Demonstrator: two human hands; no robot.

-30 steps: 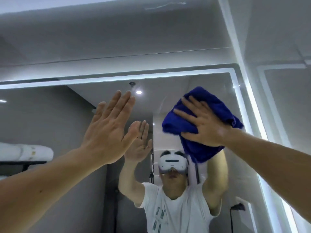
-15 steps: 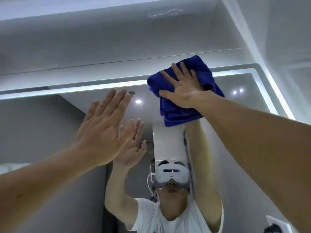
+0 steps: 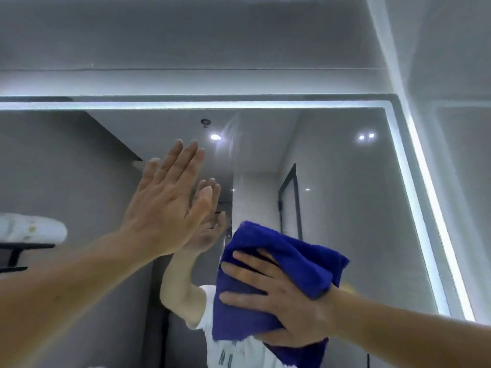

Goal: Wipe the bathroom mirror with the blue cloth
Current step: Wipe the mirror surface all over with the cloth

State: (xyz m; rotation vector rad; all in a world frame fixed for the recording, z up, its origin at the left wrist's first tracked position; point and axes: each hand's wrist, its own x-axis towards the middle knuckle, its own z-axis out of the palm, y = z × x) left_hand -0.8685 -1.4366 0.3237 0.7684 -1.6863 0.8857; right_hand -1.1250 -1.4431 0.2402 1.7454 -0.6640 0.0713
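- Fingers (image 3: 245, 261) of the right hand (image 3: 281, 298) are spread wide and straight over a crumpled deep-blue terry cloth (image 3: 292, 251), pressing it flat against the glass.
- Up and to the side, the left hand (image 3: 164, 208) is raised with its fingers (image 3: 186, 160) straight and close together, holding nothing. Its palm faces the glass and meets its own reflection along the thumb edge.
- Both hands work on a large wall-mounted bathroom mirror (image 3: 340, 187), seen from below, with a glowing white light strip (image 3: 427, 213) running along its top and right edges.
- That cloth sits in the lower middle of the mirror, right of the left hand and apart from it, well inside the right-hand strip. One fold hangs below the wrist.
- Reflected in the glass are a white printed T-shirt (image 3: 233, 351) under the cloth, a rolled white towel (image 3: 32, 231) on a dark shelf (image 3: 26, 246) at far left, a black-framed door (image 3: 291, 200) and small round ceiling spotlights (image 3: 215, 137).
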